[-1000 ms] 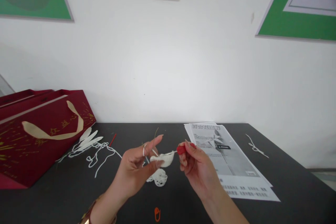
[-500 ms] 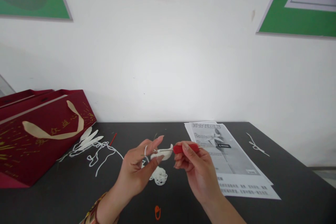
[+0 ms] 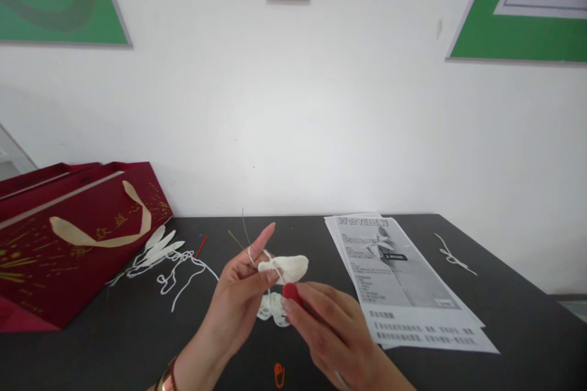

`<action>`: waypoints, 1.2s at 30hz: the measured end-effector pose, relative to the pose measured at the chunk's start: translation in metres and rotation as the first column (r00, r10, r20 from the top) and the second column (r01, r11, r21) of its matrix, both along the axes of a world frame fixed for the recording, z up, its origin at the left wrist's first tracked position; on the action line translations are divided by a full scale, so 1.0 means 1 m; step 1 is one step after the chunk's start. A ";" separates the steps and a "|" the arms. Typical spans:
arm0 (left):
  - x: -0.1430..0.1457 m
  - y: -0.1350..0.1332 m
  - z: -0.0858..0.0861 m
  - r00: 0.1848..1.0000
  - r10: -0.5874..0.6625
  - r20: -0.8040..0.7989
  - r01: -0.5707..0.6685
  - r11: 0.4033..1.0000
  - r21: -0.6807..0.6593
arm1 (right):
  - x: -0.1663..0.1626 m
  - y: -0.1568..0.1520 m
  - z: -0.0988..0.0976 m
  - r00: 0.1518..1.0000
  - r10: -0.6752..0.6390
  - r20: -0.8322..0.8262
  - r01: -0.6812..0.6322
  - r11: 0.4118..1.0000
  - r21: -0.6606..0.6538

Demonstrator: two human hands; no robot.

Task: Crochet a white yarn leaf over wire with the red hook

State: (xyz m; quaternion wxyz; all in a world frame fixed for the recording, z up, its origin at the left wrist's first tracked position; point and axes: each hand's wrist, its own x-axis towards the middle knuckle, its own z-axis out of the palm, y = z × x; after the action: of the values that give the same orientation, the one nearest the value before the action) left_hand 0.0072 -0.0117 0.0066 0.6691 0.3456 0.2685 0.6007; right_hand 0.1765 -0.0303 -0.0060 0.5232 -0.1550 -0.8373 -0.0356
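My left hand (image 3: 242,284) pinches a small white crocheted piece (image 3: 293,269) between thumb and fingers, its index finger raised with white yarn looped round it. Thin wire ends (image 3: 244,226) stick up behind that hand. In my right hand (image 3: 332,327) is a crochet hook (image 3: 291,293) with a red handle, its metal shaft reaching into the near left part of the crocheted piece. The hook's tip is hidden in the stitches. Below the hands, a loose bundle of white yarn (image 3: 273,310) lies on the black table, partly covered by my right fingers.
An orange stitch marker (image 3: 279,374) lies near the front edge. Printed sheets (image 3: 413,281) are at right, with a scrap of white yarn (image 3: 454,258) beyond. White crocheted petals (image 3: 160,247), a red stick (image 3: 202,247) and a dark red gift bag (image 3: 92,238) stand left.
My right hand has moved lower and turned, so the hook now points up and left. The crocheted piece has swung out to show its broad side. The view has shifted slightly.
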 end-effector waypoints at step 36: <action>-0.035 0.009 0.008 0.816 -0.556 0.158 0.564 0.826 -0.009 | 0.021 0.003 0.026 0.881 0.219 -0.421 -0.440 0.705 -0.556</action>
State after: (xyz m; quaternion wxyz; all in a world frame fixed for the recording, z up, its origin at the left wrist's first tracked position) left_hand -0.0275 -0.0026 0.0146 0.8435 0.3447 0.1210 0.3937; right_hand 0.1972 -0.0278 0.0196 0.5667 -0.1719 -0.7152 0.3713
